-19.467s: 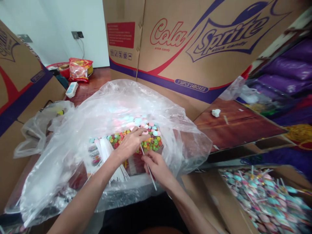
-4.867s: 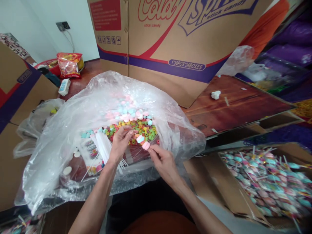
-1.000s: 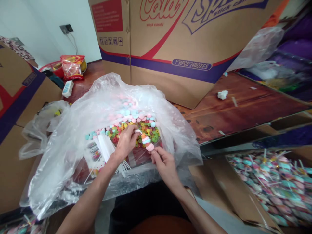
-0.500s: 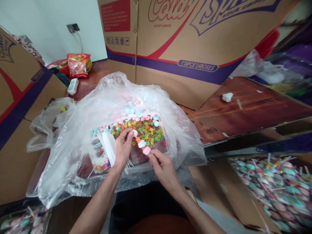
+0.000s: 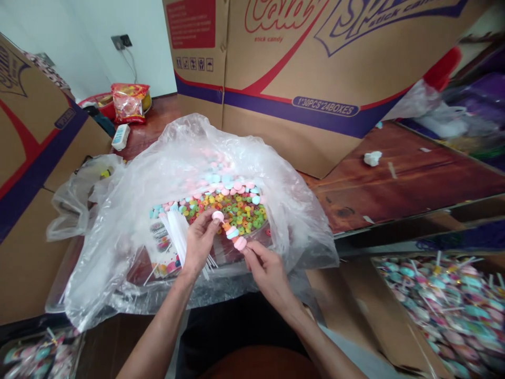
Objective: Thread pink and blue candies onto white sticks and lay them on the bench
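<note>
My left hand point(image 5: 202, 238) pinches a round pink candy point(image 5: 218, 216) at the upper tip of a white stick. Lower down, my right hand point(image 5: 263, 261) grips the other end of that candy stick point(image 5: 232, 233), which carries pink, blue and orange pieces threaded in a row. Behind both hands lie loose ring gummies point(image 5: 246, 217) in yellow, green and red, bordered by pink and blue candies point(image 5: 238, 187). A bundle of white sticks point(image 5: 178, 237) rests left of my left hand, on a printed sheet point(image 5: 161, 243).
Clear plastic sheeting point(image 5: 303, 210) surrounds the candies. A large cardboard carton point(image 5: 276, 121) stands behind, another carton point(image 5: 27, 200) at left. On the right, an open box holds wrapped candy sticks point(image 5: 450, 310). Crumpled white paper point(image 5: 372, 158) lies on the wooden table point(image 5: 426, 179).
The pink candy at the upper stick tip is turned more edge-on now. Both hands stay close together on the same stick; the whole view has shifted slightly.
</note>
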### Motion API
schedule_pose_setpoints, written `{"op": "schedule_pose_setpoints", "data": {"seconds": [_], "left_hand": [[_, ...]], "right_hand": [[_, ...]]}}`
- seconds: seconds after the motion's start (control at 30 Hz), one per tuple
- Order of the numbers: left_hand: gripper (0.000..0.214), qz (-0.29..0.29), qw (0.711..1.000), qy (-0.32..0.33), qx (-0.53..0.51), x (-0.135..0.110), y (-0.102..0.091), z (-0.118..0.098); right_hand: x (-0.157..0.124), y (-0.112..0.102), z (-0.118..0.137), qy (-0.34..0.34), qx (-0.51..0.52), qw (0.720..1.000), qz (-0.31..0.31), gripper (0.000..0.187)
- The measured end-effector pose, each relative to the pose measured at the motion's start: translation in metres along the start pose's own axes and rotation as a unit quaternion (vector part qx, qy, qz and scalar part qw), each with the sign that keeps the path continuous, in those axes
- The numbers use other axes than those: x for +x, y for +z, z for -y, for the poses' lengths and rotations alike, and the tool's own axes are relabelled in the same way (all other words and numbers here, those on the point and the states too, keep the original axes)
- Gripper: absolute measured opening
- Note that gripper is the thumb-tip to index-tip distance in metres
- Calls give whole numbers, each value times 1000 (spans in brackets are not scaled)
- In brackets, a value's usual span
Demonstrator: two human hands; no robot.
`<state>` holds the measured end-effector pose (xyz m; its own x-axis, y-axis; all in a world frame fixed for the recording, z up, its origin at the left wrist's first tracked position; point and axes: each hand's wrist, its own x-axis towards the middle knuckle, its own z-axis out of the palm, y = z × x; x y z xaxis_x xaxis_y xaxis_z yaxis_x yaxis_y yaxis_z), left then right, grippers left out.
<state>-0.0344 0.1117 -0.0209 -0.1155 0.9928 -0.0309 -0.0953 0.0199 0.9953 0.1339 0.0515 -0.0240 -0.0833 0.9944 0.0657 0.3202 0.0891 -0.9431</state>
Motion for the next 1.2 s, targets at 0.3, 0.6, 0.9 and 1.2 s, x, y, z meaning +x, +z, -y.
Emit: {"op": "schedule_pose_setpoints", "data": {"seconds": [0.3,0.6,0.9,1.2], "left_hand": [[39,-18,999,-11,28,-3,3,6],[26,-4,996,31,78,-1,-1,6],[23,-27,976,117,184,-8,-1,-1],[19,-49,975,110,185,-9,5,6]], "right_hand": [[3,-1,3,-10,-5,1000,0,32],[10,-9,7,-16,6,998,53,31],[11,0,8,26,23,999,27,31],[7,21,12,17,78,997,-5,31]]}}
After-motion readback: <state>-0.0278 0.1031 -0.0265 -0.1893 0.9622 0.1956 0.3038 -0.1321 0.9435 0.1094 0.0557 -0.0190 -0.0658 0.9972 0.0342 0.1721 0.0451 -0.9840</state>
